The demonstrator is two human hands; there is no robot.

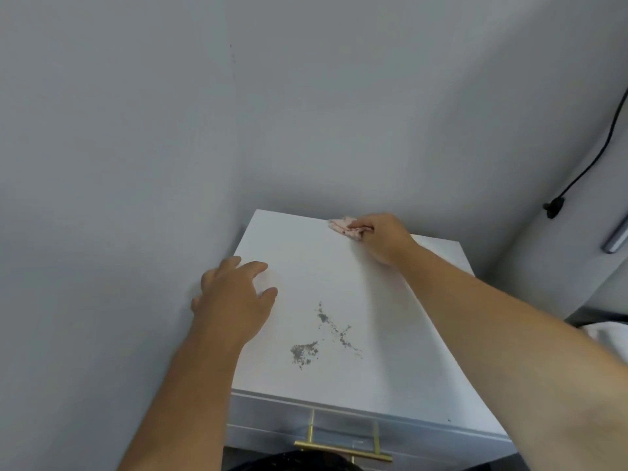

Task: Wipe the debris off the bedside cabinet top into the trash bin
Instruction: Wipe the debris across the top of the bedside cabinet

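The white bedside cabinet top (306,266) fills the middle of the head view. Grey debris (321,338) lies scattered on its near half, in two small patches. My right hand (382,237) grips a small pinkish cloth (343,227) at the far edge of the top, near the wall. My left hand (234,297) rests on the left side of the top with fingers spread and relaxed, holding nothing. A dark trash bin (292,462) with a black liner shows at the bottom edge, just below the cabinet front.
Grey walls close in behind and to the left of the cabinet. A gold drawer handle (343,448) sticks out from the cabinet front. At the right, a black cable (591,161) hangs down to a plug, and white bedding (608,334) shows.
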